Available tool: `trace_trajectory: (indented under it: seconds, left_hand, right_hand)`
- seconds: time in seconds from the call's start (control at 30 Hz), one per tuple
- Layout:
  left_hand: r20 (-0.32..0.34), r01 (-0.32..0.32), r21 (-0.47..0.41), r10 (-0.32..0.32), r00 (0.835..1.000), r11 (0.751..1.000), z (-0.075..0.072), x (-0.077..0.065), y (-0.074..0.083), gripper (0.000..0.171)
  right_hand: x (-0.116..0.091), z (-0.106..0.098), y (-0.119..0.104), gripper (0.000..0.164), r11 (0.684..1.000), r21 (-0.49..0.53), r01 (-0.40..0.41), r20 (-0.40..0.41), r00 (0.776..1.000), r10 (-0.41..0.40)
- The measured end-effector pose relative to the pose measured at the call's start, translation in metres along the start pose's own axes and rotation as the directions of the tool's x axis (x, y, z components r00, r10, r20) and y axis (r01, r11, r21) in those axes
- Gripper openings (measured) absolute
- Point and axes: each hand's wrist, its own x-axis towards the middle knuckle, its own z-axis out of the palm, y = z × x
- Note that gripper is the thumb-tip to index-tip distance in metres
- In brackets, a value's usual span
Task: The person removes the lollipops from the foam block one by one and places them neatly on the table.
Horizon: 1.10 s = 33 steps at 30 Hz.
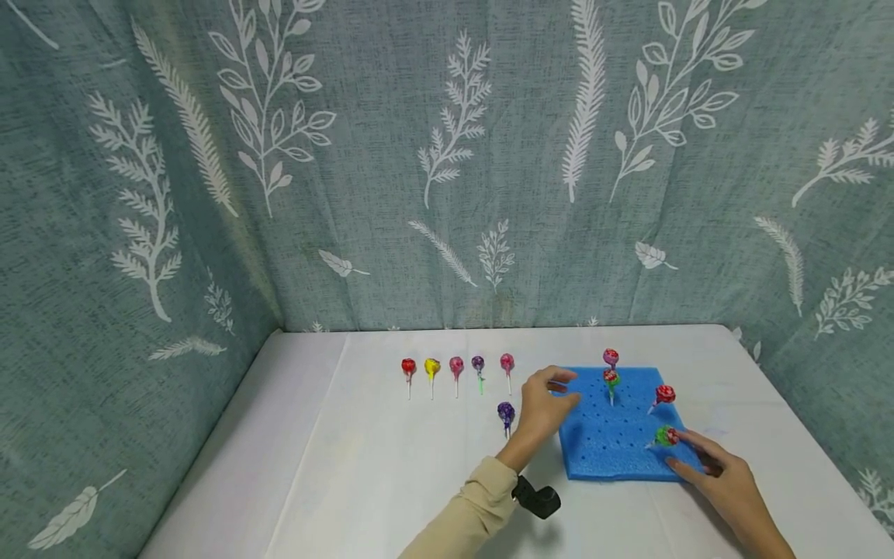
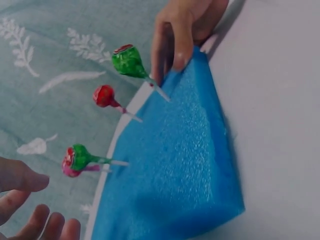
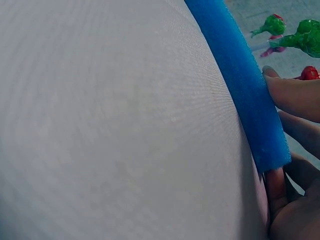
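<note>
A blue foam board [image 1: 608,450] dotted with small holes lies toward the right of the table. Several wrapped lollipops stick up from it by their sticks: a green-and-red one [image 1: 667,436], a red one [image 1: 665,394], another green-and-red one [image 1: 611,377] and a pink one [image 1: 611,357] behind that. My right hand [image 1: 722,473] grips the board's near right corner, thumb on top and fingers at the side, as the right wrist view shows. Over the board's left edge hovers my left hand [image 1: 541,404], fingers loosely bent with nothing between them.
Left of the board, a row of lollipops lies on the white table [image 1: 349,466]: red [image 1: 408,366], yellow [image 1: 432,367], pink [image 1: 456,365], purple [image 1: 478,362] and pink [image 1: 507,362]. A purple lollipop [image 1: 506,413] lies nearer, beside my left hand. Patterned curtains [image 1: 377,194] enclose the table.
</note>
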Motion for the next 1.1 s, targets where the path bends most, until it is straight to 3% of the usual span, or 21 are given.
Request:
trace_trajectory:
  seconds: [0.6, 0.83, 1.1]
  left_hand:
    - [-0.039, 0.015, -0.070, -0.018, 0.999, 0.997, 0.039, 0.011, -0.003, 0.023]
    - [-0.071, -0.024, -0.090, 0.017, 0.997, 0.996, 0.058, 0.016, -0.001, 0.022]
    - [-0.100, -0.038, -0.108, 0.027, 0.995, 0.993, 0.071, 0.017, -0.007, 0.016]
  right_hand:
    - [-0.001, 0.001, -0.003, 0.078, 1.000, -0.001, -0.010, -0.011, 1.000, 0.010]
    - [-0.001, 0.000, -0.003, 0.081, 0.998, 0.009, -0.062, 0.004, 0.998, 0.062]
    - [0.001, 0.002, -0.003, 0.081, 0.998, 0.004, -0.062, -0.001, 0.998, 0.062]
